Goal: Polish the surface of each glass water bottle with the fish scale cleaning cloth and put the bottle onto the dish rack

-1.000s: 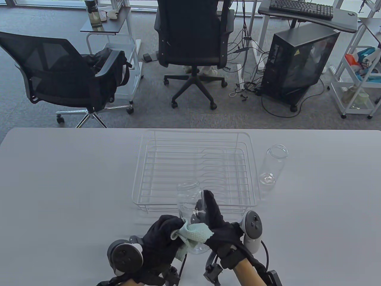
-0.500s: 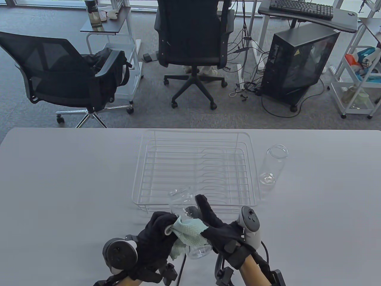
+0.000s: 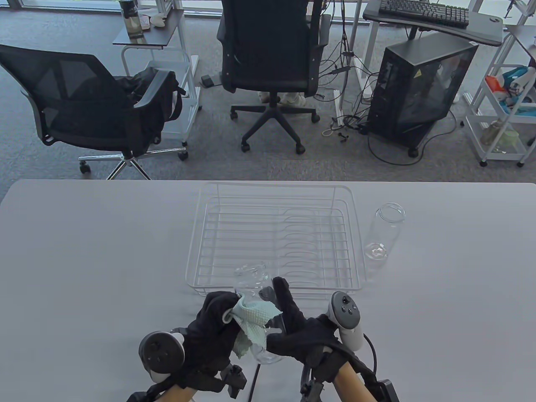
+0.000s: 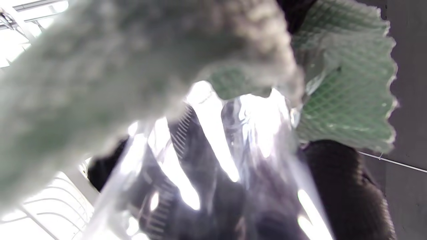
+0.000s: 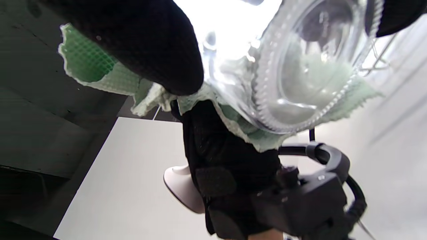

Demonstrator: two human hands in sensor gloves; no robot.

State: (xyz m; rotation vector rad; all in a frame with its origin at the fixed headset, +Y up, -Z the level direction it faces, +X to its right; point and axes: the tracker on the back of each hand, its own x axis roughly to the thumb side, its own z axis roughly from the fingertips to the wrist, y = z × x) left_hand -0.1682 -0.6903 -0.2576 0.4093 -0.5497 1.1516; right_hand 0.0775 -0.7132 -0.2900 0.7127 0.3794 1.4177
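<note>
A clear glass bottle is held tilted above the table's near edge, its mouth toward the dish rack. My right hand grips its right side, fingers curled round the glass. My left hand presses the pale green fish scale cloth against its left side, fingers wrapped over cloth and bottle. The left wrist view shows the cloth on the glass. In the right wrist view the bottle's base sits over the cloth. A second glass bottle stands upright right of the rack.
The white wire dish rack holds nothing and sits mid-table just beyond my hands. Past the table's far edge stand two office chairs, a computer tower and a wheeled cart.
Both hands and the bottle have shifted left and nearer the table's front edge. The bottle's mouth now tips further left, and the cloth has slid along its side.
</note>
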